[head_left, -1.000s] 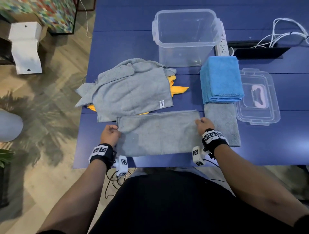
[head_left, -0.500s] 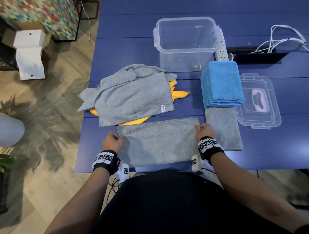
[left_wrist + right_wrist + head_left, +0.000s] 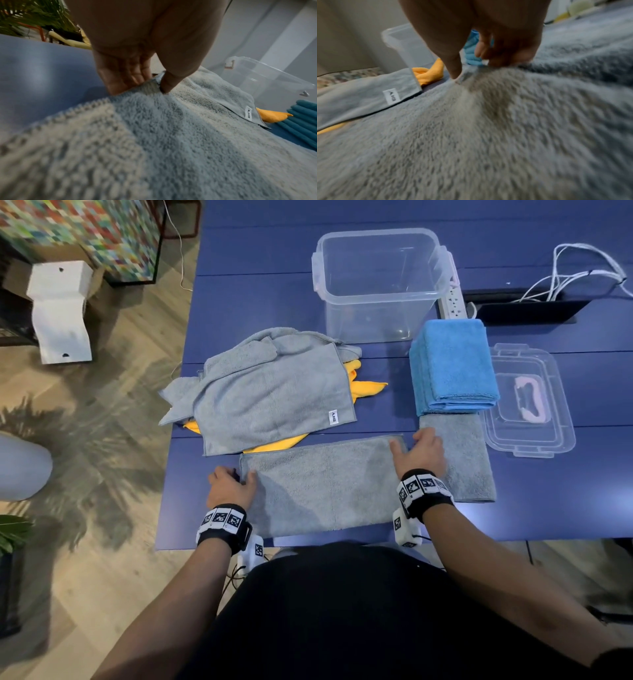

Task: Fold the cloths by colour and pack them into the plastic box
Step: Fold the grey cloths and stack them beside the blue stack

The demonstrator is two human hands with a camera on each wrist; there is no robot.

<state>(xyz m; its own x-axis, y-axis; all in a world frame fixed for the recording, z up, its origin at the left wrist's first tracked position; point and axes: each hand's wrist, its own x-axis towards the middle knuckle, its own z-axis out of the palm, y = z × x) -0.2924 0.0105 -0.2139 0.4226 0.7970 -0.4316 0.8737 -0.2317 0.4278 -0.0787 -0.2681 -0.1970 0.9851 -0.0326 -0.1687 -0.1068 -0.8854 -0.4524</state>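
Clear plastic box (image 3: pixel 380 285) at table's far edge not yet packed. Blue folded stack (image 3: pixel 452 368) done; grey-and-yellow heap (image 3: pixel 274 392) unfolded. Half-folded grey cloth (image 3: pixel 325 484) at near edge, far corners pinched by left hand (image 3: pixel 231 486) and right hand (image 3: pixel 423 451).

White tag (image 3: pixel 391 96) on grey cloth (image 3: pixel 274 392): lettering illegible

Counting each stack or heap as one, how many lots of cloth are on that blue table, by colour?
Grey: 3 (long grey cloth at the front edge, folded grey cloth, loose grey heap)
Blue: 1 (folded blue stack)
Yellow: 1 (yellow bunch under the heap)
Total: 5
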